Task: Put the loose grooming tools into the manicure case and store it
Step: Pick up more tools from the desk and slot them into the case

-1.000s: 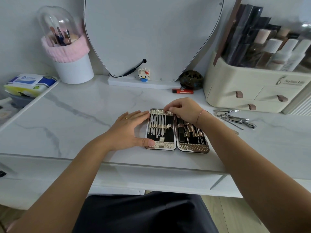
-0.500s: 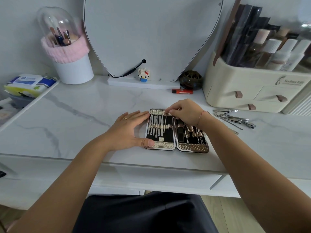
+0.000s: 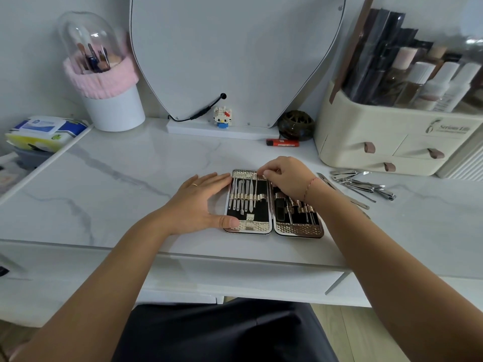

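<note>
A wide stretch of bare marble tabletop (image 3: 117,184) lies open left of the manicure case (image 3: 257,227), reaching back to the brush holder (image 3: 115,111) and the mirror base (image 3: 222,130). The left hand (image 3: 198,202) lies flat against the case's left edge, thumb on its near corner, closing that side. The right hand (image 3: 286,178) covers the far end of the hinge, fingertips pinching the top of a slim tool (image 3: 255,192), and its forearm runs over the right half's outer edge. Loose tools (image 3: 366,186) crowd the gap between the case and the cream organizer (image 3: 379,142). A lighter (image 3: 282,142) and a dark bowl (image 3: 295,125) stand behind, a bare band separating them from the case.
</note>
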